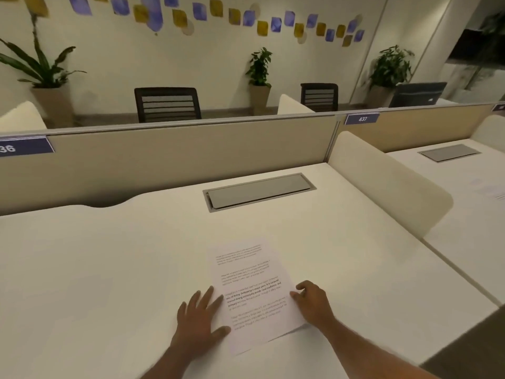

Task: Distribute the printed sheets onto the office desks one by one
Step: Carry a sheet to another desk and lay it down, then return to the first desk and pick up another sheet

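White printed sheet lies low-centre on the table; left hand spread flat, right hand pinching its edge—release gently, keeping it square.

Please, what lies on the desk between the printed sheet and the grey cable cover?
Nothing. In the head view the white desk is bare between the printed sheet and the grey cable cover.

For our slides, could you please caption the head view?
Both hands, left hand and right hand, rest on a printed sheet lying on a white desk.
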Demonstrator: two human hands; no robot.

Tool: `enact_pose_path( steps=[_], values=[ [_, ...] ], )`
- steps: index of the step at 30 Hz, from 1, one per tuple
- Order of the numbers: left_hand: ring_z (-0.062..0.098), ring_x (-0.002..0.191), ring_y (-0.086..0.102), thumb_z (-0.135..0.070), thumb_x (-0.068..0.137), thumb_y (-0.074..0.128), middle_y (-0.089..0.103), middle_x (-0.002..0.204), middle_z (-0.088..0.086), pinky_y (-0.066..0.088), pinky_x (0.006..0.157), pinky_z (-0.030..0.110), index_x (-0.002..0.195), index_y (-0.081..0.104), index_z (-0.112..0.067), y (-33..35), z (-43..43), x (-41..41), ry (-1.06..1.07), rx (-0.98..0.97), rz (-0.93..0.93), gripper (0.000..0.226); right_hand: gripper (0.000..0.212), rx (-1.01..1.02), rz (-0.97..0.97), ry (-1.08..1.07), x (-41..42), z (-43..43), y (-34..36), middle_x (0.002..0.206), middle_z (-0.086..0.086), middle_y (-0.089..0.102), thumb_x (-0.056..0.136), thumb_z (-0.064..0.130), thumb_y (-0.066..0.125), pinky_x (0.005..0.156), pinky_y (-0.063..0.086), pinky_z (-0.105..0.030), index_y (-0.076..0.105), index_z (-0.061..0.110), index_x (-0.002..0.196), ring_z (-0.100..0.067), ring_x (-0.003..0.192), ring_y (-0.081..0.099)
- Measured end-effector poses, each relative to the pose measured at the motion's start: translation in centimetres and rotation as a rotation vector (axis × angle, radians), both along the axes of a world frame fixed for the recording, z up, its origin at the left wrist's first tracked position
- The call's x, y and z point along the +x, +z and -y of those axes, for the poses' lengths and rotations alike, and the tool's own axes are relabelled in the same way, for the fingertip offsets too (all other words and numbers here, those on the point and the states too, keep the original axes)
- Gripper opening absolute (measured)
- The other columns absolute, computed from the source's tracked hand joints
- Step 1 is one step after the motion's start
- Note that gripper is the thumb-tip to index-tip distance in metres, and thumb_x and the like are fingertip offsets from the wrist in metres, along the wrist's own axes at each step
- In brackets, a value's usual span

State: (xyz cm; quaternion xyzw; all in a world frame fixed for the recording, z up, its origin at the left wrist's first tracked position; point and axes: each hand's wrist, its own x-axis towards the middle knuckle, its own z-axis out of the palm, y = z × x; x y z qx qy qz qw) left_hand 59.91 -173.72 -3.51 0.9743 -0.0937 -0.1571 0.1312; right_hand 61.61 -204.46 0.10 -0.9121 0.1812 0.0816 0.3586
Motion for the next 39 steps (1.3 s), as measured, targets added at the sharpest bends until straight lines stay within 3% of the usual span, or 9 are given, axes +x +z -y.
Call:
enact_pose_path(
  steps=[3, 5, 12, 17, 23, 30, 39],
  values=[
    [0.018, 0.152, -0.007, -0.074, 0.084, 0.042, -0.012, 0.164, -0.01, -0.001, 0.12, 0.049, 0.154, 0.009, -0.042, -0.2, 0.1, 0.1, 0.017, 0.021, -0.001, 0.083, 0.038, -0.23, -0.027, 0.182, 0.0, 1.0, -0.3, 0.117, -0.002, 0.058, 0.091, 0.038, 0.06, 0.097, 0.043, -0.029, 0.055, 0.02, 0.125, -0.019, 0.115, 0.054],
    [0.017, 0.152, -0.009, -0.074, 0.085, 0.041, -0.014, 0.164, -0.011, -0.001, 0.121, 0.048, 0.154, 0.007, -0.043, -0.2, 0.2, 0.1, 0.016, 0.042, -0.004, 0.083, 0.043, -0.335, -0.032, 0.273, 0.1, 1.5, -0.5, 0.123, 0.0, 0.051, 0.091, 0.044, 0.058, 0.1, 0.04, -0.031, 0.052, 0.023, 0.128, -0.019, 0.119, 0.05],
    [0.016, 0.152, -0.009, -0.07, 0.089, 0.042, -0.013, 0.164, -0.007, -0.001, 0.122, 0.046, 0.156, 0.004, -0.036, 1.4, 0.6, 0.0, 0.05, -0.01, -0.027, 0.084, 0.046, -0.446, 0.033, 0.404, 1.2, 2.1, -0.5, 0.127, 0.003, 0.048, 0.093, 0.052, 0.049, 0.101, 0.037, -0.033, 0.048, 0.026, 0.132, -0.018, 0.121, 0.047],
    [0.012, 0.151, -0.012, -0.07, 0.091, 0.034, -0.015, 0.164, -0.007, -0.005, 0.122, 0.042, 0.156, -0.002, -0.033, 3.9, -0.4, -1.4, 0.14, 0.025, 0.117, 0.082, 0.053, -0.48, 0.196, 0.56, 2.8, -0.1, 0.7, 0.138, 0.006, 0.046, 0.095, 0.056, 0.043, 0.103, 0.033, -0.031, 0.043, 0.027, 0.14, -0.016, 0.128, 0.041],
    [0.011, 0.148, -0.023, -0.082, 0.082, 0.014, -0.025, 0.16, -0.008, -0.01, 0.121, 0.042, 0.154, -0.012, -0.032, 7.2, -6.1, -6.1, 0.303, 0.14, 0.269, 0.091, 0.073, -0.4, 0.348, 0.795, 4.2, -7.9, 3.1, 0.164, -0.001, 0.017, 0.094, 0.062, 0.041, 0.12, 0.017, -0.037, 0.023, 0.025, 0.154, -0.018, 0.151, 0.016],
    [0.012, 0.148, -0.022, -0.087, 0.074, 0.004, -0.028, 0.159, -0.006, -0.009, 0.122, 0.046, 0.153, -0.015, -0.03, 10.3, -14.7, -13.5, 0.528, 0.229, 0.331, 0.099, 0.079, -0.344, 0.463, 0.993, 3.0, -19.2, 6.0, 0.167, 0.0, 0.0, 0.094, 0.064, 0.039, 0.125, 0.002, -0.041, 0.011, 0.025, 0.157, -0.018, 0.154, 0.0],
    [0.01, 0.148, -0.023, -0.09, 0.077, 0.011, -0.025, 0.16, -0.008, -0.012, 0.121, 0.048, 0.152, -0.016, -0.031, 11.4, -25.3, -21.0, 0.668, 0.239, 0.409, 0.099, 0.083, -0.418, 0.625, 1.155, -1.6, -33.0, 8.1, 0.165, 0.001, -0.017, 0.093, 0.07, 0.029, 0.123, -0.01, -0.046, -0.004, 0.03, 0.157, -0.018, 0.153, -0.015]
  ],
)
